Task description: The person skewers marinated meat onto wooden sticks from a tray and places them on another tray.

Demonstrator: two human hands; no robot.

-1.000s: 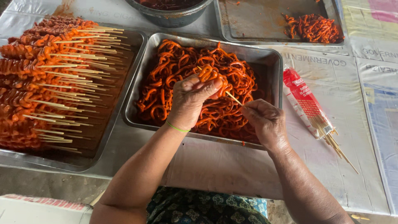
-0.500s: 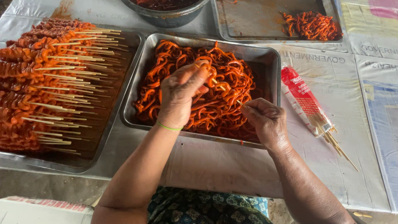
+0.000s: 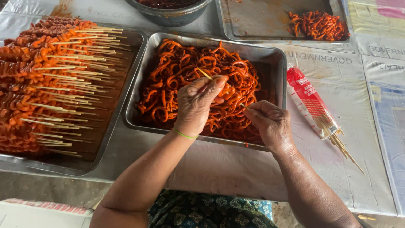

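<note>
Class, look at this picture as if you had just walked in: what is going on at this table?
A person is threading orange-red marinated strips onto a thin wooden skewer. The left hand pinches the skewer and a strip over the middle metal tray, which is full of loose strips. The right hand works at the skewer's other end. A tray on the left holds many finished skewers. A red packet of spare sticks lies to the right.

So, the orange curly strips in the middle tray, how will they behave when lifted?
The orange strips are probably floppy: they lie in loose curls and loops. Their glossy coating suggests they are slippery in the fingers. They look tangled, so lifting one may drag its neighbours out of the middle tray.
</note>
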